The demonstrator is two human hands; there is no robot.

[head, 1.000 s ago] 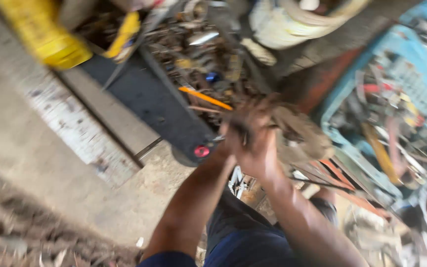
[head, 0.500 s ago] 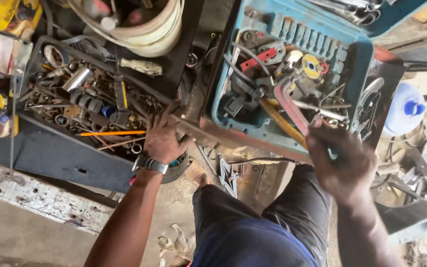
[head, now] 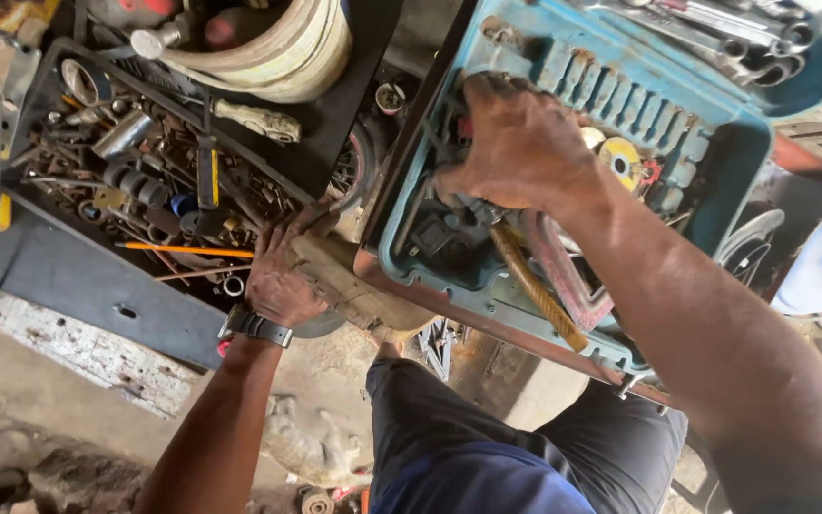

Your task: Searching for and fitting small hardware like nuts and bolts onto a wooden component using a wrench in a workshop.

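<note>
Two hands, one blue toolbox (head: 715, 181)

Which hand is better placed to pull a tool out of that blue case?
Probably the right hand: it is already inside the blue case among the tools. The left hand rests outside it, on a worn part.

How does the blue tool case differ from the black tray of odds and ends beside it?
The blue tool case has moulded slots and holds larger tools; the right hand reaches into it. The black tray is flat and dark, strewn with small loose metal parts; the left hand rests beside it. Both are cluttered.
</note>
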